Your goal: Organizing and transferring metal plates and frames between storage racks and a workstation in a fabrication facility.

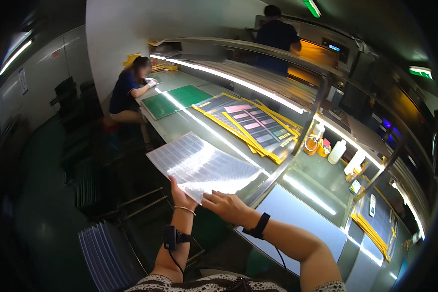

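In front of the body, near the edge of the bench (180,122): a clear, shining sheet (199,160), held up at a slant, with its far part over the bench top. Contact between the two — not possible to judge. At the near left edge of the sheet, the left hand (182,192), closed on it, with the thumb at the border. At the near corner, the right hand (224,204), with fingers bent and touching the sheet — pinching or only resting, cannot tell. On each wrist, a black band; on the left one, also a small black box (170,237) and a pale bracelet (185,209). Just beyond the right wrist, flat on the bench, a blue-grey board (297,221). Past the sheet, a pile of yellow-edged panels (263,127), and farther to the left, a green mat (174,101). To the right, under the shelf, several bottles (337,152); more to the right, a second pile (374,228) with a white remote (373,205) upon it. At the lower left, a row of upright grey plates (107,255). At the far end of the bench, a seated person (121,95) in dark clothes; behind the shelf, a standing person (276,36), turned away, before a machine (321,53) with orange light.
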Demonstrator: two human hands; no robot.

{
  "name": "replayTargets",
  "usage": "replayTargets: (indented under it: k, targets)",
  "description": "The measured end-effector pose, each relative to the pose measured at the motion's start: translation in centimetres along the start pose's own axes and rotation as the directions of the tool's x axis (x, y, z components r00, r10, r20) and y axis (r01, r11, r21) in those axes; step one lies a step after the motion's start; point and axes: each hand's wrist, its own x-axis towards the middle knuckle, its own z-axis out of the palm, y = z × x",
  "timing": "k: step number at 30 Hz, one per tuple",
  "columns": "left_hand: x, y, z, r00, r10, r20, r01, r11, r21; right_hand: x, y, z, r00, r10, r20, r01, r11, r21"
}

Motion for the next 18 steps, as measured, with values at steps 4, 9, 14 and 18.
replayTargets:
  k: [4, 9, 14, 18]
  targets:
    - [-2.5, -1.5, -4.1, 0.966, 0.005, -0.259, 0.014, 0.997, 0.071, -1.7, -1.5, 5.3, 0.991, -0.021, -0.132, 0.046, 0.982, 0.184]
    - [-2.5, -0.8, -7.7, 0.953, -0.038, -0.3, 0.052, 0.998, 0.038, -1.1, -1.8, 6.0, 0.986, 0.044, -0.161, 0.02, 0.926, 0.376]
    - [-2.6, -1.0, -8.7, 0.882, -0.061, -0.466, 0.199, 0.947, 0.252, 1.7, 2.1, 4.1, 0.56, 0.829, 0.013, -0.369, 0.235, 0.899]
    - [-3.4, -0.8, -6.1, 0.823, 0.04, -0.567, 0.196, 0.916, 0.35, 0.4, 7.7, -1.0, 0.619, 0.592, -0.516, -0.209, 0.757, 0.619]
